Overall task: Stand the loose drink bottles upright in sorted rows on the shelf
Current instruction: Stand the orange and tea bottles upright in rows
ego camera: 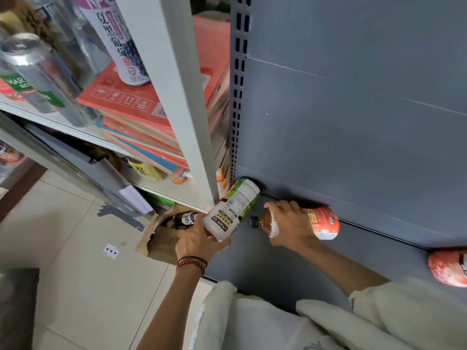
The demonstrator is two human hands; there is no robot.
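At ten o'clock a can [38, 79] marked "HAR" is seen. A green-labelled bottle [233, 208] (barcode uppermost) is gripped by the left hand [199, 242]; at its three o'clock a red-labelled bottle [324, 222] is gripped by the right hand [290, 223], over the grey shelf [278, 261].

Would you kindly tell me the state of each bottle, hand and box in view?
green-label bottle: held tilted, not standing.
red-label bottle: held on its side, black cap on.
second red bottle: on the shelf, untouched, cut off by the frame edge.
left hand: grips the green-label bottle.
right hand: grips the red-label bottle.
cardboard box: open, torn, bottles inside.
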